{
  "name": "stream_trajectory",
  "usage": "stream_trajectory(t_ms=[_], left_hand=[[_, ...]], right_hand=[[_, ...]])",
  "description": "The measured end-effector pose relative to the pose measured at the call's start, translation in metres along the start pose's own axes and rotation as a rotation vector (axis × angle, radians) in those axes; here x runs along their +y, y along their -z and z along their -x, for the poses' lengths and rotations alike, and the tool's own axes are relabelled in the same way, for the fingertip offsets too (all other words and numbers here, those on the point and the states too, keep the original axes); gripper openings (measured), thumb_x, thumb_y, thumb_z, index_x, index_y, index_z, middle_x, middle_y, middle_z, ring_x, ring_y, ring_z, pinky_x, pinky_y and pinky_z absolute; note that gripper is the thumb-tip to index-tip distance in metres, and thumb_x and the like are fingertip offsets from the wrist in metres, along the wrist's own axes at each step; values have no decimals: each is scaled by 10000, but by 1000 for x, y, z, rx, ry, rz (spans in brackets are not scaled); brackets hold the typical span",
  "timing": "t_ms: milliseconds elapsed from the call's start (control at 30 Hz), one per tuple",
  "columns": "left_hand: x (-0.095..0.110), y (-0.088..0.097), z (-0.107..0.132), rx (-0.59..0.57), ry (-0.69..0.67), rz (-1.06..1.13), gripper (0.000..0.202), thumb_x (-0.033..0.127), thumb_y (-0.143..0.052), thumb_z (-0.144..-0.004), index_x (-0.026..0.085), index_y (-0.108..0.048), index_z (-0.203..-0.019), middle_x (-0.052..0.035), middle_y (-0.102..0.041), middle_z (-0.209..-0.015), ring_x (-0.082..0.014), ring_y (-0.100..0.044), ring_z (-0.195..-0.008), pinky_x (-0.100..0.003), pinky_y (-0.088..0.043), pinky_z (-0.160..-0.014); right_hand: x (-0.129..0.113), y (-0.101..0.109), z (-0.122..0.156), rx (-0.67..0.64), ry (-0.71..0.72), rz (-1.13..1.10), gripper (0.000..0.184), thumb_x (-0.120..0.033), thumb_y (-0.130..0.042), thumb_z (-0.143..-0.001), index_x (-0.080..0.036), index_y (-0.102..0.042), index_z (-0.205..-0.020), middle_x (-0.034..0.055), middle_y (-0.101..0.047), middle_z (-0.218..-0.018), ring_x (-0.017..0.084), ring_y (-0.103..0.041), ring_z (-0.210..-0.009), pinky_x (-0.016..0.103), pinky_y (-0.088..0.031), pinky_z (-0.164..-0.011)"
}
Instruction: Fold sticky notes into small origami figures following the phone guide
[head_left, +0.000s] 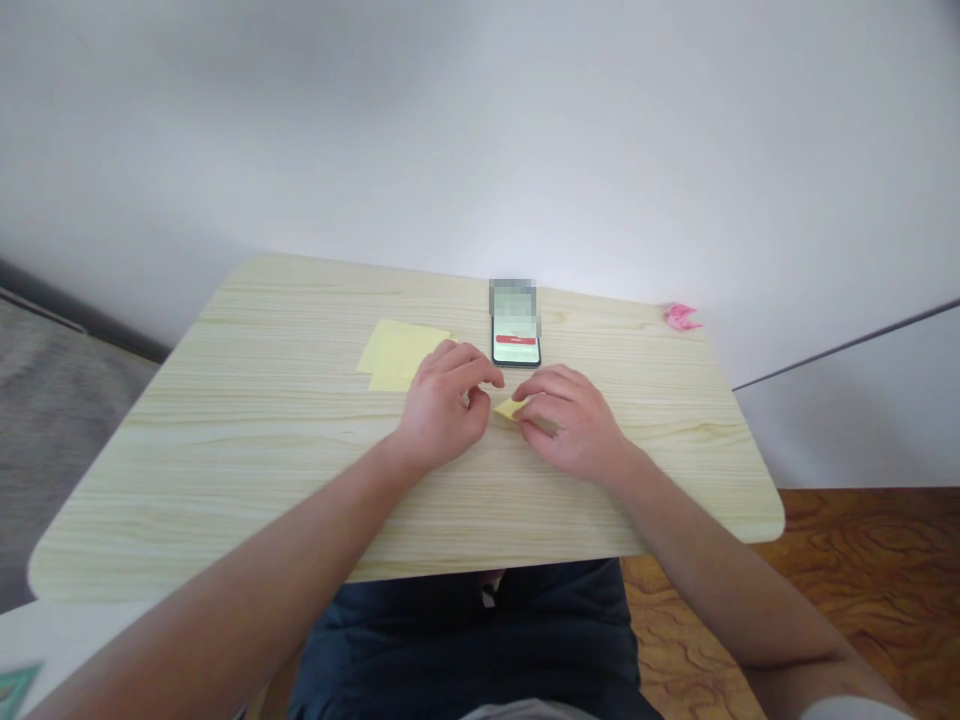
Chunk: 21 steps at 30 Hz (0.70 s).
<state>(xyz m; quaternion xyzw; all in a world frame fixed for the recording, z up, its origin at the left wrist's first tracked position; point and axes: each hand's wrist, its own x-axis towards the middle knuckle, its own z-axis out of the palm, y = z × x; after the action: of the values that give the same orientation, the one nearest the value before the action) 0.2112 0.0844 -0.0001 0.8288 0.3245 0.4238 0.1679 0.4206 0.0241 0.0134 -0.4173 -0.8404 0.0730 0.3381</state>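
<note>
A small folded yellow paper (pixel 508 408) lies on the light wooden table (pixel 262 450) between my two hands. My right hand (pixel 574 425) rests over its right part, fingers curled and pressing it down. My left hand (pixel 442 400) is beside its left edge, fingers curled with the tips close to the paper; I cannot make out whether they touch it. A stack of flat yellow paper sheets (pixel 401 353) lies just behind my left hand.
A phone (pixel 515 330) with a lit screen lies face up behind my hands. A small pink folded paper piece (pixel 681 317) sits at the table's far right corner. A white wall stands behind; wooden floor shows at the right.
</note>
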Motion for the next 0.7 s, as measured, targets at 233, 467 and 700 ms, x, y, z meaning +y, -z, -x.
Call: stream_trajectory(t_ms=[233,467,700], left_hand=[[8,-2,2,-362,-98,-27,227,79,-610,-802,233,-749,-895,-31,-738,-937,-241,-607,-990,-394,-480,-855],[24,5,3,-460,-182,-177,184,136,-604,-838,243,-745,-885,-35,-746,-960,-260,-618,-994,-413,-465,-828],[46,9,36,-417,-67,-166,120,244,-673,-867,256,-745,-961,-36,-737,-1035,-258,-617,-1027,-426,-484,-888]], right_hand=[[-26,-1,45,-13,-150,-73,277,-109,-659,-824,-252,-721,-1053,52,-749,-1127,228,-685,-1080,425,-553,-988],[-32,-5,63,84,-224,-65,221,-105,-634,-868,-237,-748,-1004,69,-751,-1095,225,-686,-1078,438,-561,-1000],[-43,-12,73,113,-233,-41,87,-206,-668,-932,-229,-748,-955,67,-762,-1031,235,-685,-1044,463,-540,-999]])
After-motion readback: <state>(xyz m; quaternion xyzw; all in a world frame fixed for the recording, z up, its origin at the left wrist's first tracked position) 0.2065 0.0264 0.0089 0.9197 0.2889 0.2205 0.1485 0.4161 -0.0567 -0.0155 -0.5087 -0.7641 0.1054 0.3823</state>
